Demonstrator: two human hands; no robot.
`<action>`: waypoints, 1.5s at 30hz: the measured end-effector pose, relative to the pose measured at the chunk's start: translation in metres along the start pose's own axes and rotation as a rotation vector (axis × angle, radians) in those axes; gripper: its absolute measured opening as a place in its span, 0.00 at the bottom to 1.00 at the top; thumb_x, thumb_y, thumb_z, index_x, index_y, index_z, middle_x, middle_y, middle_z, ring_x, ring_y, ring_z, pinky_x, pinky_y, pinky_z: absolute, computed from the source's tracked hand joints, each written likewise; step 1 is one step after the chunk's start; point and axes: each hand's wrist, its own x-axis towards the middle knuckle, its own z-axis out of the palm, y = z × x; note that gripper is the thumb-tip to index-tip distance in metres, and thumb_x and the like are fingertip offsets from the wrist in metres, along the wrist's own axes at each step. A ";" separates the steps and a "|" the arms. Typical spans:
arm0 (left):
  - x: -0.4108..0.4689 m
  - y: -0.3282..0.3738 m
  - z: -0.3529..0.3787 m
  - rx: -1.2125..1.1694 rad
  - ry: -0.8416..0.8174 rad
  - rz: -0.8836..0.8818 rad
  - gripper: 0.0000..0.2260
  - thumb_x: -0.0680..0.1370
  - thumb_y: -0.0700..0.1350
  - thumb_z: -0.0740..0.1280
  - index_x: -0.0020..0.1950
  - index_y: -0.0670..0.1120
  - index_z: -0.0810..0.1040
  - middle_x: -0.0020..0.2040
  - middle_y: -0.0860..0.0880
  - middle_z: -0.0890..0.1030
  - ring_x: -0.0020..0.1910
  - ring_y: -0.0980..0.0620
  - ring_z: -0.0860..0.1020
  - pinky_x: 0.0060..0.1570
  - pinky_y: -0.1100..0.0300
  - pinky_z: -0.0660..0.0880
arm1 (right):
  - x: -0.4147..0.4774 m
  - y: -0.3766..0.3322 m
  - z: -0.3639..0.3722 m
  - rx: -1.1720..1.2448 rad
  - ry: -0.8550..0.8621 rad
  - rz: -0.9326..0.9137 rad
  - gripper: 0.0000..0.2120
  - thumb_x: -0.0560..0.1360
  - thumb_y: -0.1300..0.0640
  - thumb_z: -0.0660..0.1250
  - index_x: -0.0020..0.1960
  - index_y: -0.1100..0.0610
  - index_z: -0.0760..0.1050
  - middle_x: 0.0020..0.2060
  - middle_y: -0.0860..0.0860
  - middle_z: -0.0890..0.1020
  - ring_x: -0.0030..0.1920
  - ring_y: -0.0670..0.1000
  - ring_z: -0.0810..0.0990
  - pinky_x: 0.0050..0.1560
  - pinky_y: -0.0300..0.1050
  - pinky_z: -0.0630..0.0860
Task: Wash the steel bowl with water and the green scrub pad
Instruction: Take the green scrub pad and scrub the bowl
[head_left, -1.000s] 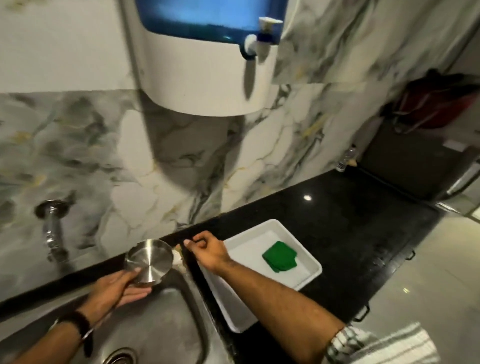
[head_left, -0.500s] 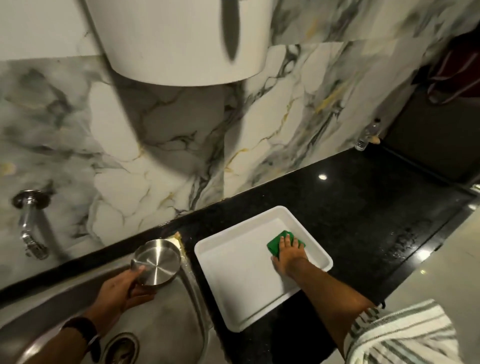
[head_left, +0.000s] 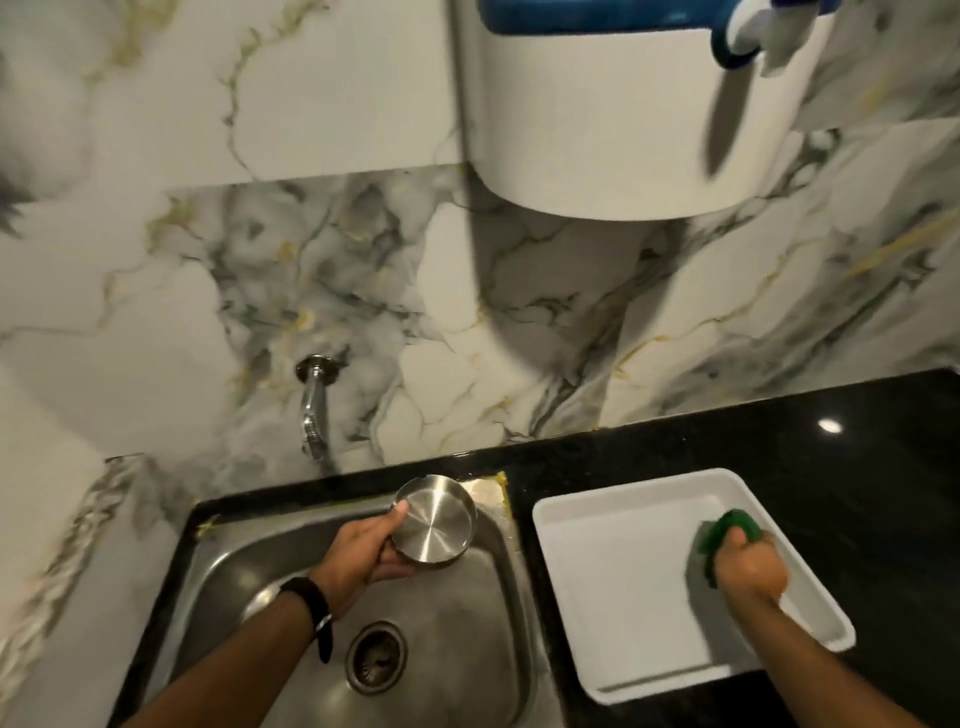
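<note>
Since half a second ago the right hand (head_left: 748, 564) has gone from lying flat on the green scrub pad (head_left: 727, 530) to closing around it, the pad now bunched in the fist above the white tray (head_left: 613, 613); the left hand has kept its hold on the bowl.

Nearest, both forearms reach in from the bottom edge, the left one with a black wristband (head_left: 311, 603). Between them lies the round drain (head_left: 376, 656) in the floor of the steel sink (head_left: 467, 623). To the right of the sink the white tray sits on the black countertop (head_left: 831, 441), and the right hand's fingers are clenched on the scrub pad over the tray's far right part; whether the pad touches the tray floor cannot be told.

Further on, the left hand (head_left: 363, 553) grasps the steel bowl (head_left: 435, 519) at its rim, thumb on the inside edge and fingers beneath, holding it tilted above the sink's back right corner with its opening toward the camera.

Behind the sink a chrome tap (head_left: 314, 410) comes out of the marble wall (head_left: 156, 312), just left of the bowl. Above, a white and blue water dispenser (head_left: 597, 130) is mounted on the wall, its spout (head_left: 748, 31) at the top right.
</note>
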 end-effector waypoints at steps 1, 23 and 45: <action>-0.002 0.000 -0.005 -0.006 0.013 0.001 0.19 0.82 0.55 0.73 0.63 0.40 0.84 0.50 0.41 0.91 0.49 0.40 0.91 0.52 0.42 0.88 | -0.017 -0.006 0.004 0.171 -0.007 0.083 0.23 0.86 0.53 0.58 0.66 0.72 0.76 0.62 0.74 0.80 0.63 0.74 0.79 0.67 0.65 0.75; -0.061 0.007 -0.022 0.419 0.167 0.314 0.24 0.86 0.53 0.67 0.30 0.50 0.71 0.28 0.51 0.71 0.26 0.56 0.71 0.30 0.65 0.71 | -0.316 -0.143 0.088 -0.450 -0.363 -1.346 0.13 0.77 0.57 0.70 0.60 0.52 0.75 0.54 0.51 0.85 0.54 0.55 0.85 0.50 0.52 0.82; -0.072 0.021 -0.032 0.590 0.010 0.407 0.29 0.83 0.62 0.67 0.42 0.35 0.79 0.36 0.48 0.77 0.37 0.52 0.74 0.43 0.56 0.74 | -0.308 -0.129 0.081 -0.631 -0.250 -2.270 0.14 0.82 0.57 0.57 0.64 0.57 0.75 0.66 0.59 0.82 0.68 0.61 0.79 0.71 0.57 0.77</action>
